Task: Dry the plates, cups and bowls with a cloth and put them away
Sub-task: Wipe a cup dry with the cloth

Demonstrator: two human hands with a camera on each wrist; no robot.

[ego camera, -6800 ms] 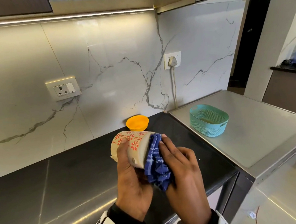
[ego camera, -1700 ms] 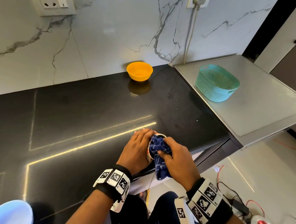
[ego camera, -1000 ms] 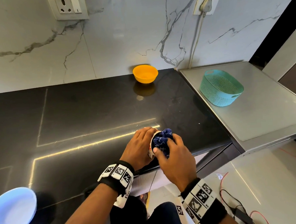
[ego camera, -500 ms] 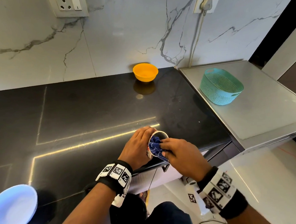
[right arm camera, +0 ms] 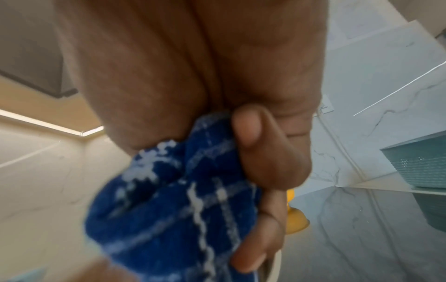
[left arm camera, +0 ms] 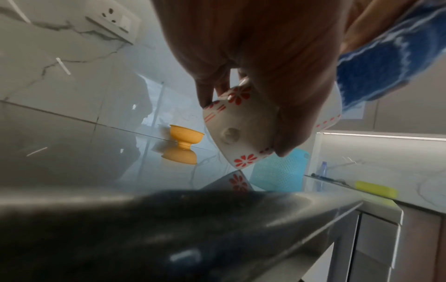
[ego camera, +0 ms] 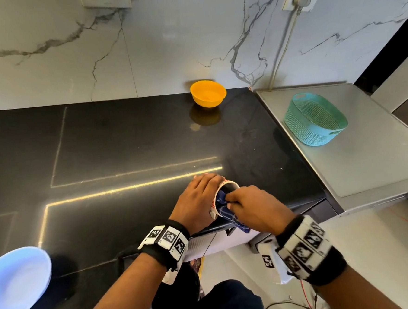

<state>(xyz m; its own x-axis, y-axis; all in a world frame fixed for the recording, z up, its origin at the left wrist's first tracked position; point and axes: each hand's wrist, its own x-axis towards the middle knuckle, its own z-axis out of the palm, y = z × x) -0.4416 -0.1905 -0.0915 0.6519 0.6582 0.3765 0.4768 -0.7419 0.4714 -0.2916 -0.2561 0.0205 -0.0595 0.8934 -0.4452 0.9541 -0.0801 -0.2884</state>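
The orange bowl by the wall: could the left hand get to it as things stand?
Probably not yet: the left hand grips the cup. The black counter towards the orange bowl lies bare.

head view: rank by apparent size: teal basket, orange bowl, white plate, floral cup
1. white plate, cut off by the frame edge and nearest the camera, so inflated
2. teal basket
3. orange bowl
4. floral cup, mostly hidden by both hands

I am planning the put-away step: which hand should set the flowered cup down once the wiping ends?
Probably the left hand: it already grips the cup over the black counter, while the right hand is busy pinching the blue cloth.
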